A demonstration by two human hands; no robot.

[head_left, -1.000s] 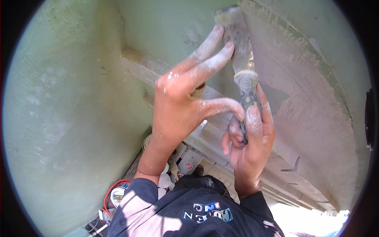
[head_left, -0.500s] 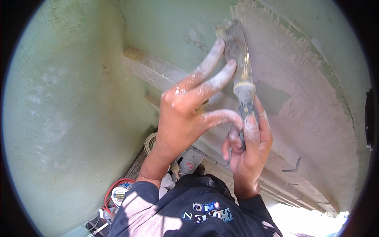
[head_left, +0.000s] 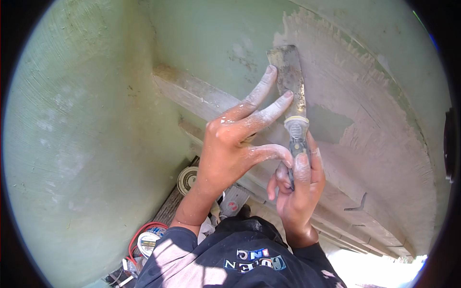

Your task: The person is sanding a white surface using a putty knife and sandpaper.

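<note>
A putty knife [head_left: 294, 79] with a worn, smeared metal blade stands blade-up in front of the wall. My right hand [head_left: 301, 187] is wrapped round its dark grey handle, thumb laid along the front. Two stretched fingers of my left hand [head_left: 230, 134], coated in whitish powder, reach to the left edge of the blade. The left thumb points to the handle and seems to touch it. The other left fingers are curled and mostly hidden. Behind the blade, a patch of pale filler [head_left: 374, 115] with ragged edges covers part of the green wall [head_left: 206, 33].
Stepped ledges [head_left: 197, 91] run diagonally across the wall behind my hands. A bent dark metal piece [head_left: 356, 204] sticks out at the right. Below left are a round pale lid or bucket [head_left: 187, 180], a white tub [head_left: 147, 242] and a red hose [head_left: 132, 245].
Both hands and the putty knife have come down a little in the picture. The right hand's grip and the left fingers' place by the blade stay much the same.
</note>
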